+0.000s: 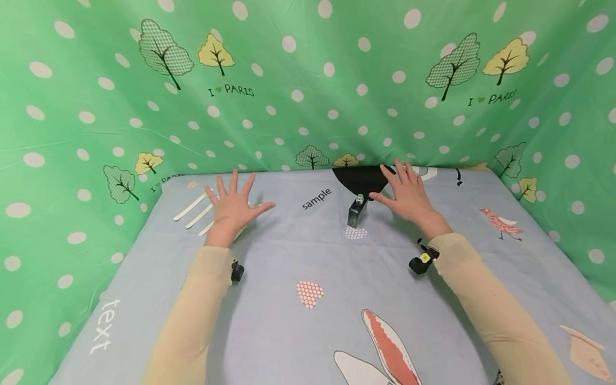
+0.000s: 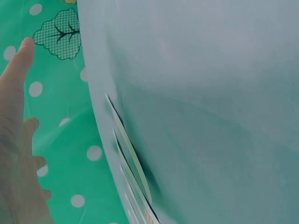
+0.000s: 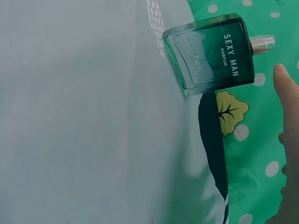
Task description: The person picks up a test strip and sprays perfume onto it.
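My left hand [image 1: 232, 211] hovers with fingers spread over several thin white paper strips [image 1: 191, 206] on the left of the cloth. In the left wrist view the strips [image 2: 128, 142] lie side by side, edges slightly raised, and the hand [image 2: 16, 140] holds nothing. A perfume bottle [image 1: 356, 212] of dark, clear glass stands upright right of centre. The right wrist view shows its "SEXY MAN PARFUM" lettering and bare spray nozzle on the bottle [image 3: 210, 55]. My right hand [image 1: 409, 199] is just right of it, fingers spread, apparently apart from it.
A pale blue printed cloth [image 1: 269, 321] covers the table. Green dotted fabric [image 1: 298, 69] hangs behind and along both sides. Small black cameras [image 1: 420, 264] are strapped at both wrists.
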Demonstrator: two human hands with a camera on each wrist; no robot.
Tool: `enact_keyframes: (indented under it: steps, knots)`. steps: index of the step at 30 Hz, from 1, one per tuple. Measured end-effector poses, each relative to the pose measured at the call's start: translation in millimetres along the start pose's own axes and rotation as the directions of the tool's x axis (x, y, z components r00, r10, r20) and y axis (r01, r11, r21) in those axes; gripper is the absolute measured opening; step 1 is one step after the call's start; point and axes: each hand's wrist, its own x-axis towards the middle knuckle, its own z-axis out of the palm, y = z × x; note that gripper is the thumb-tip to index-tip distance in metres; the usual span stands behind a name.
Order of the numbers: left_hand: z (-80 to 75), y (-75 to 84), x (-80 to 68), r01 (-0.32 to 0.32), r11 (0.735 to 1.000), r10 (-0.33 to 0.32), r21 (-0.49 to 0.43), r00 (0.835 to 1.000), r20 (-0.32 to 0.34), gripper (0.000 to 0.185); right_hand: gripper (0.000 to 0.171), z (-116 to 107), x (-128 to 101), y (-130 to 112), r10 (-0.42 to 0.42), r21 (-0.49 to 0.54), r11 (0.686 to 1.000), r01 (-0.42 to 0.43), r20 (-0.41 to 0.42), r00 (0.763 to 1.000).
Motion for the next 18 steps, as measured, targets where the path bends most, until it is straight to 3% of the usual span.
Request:
enact_keyframes:
  steps: [18]
  knots:
    - [-1.9,-19.4,-3.1,0.047,0.999,-0.047,-0.002,0.999,0.005,0.104,0.097,3,-4,-10,-0.029,0.015,0.999,0.028,0.028,0.999]
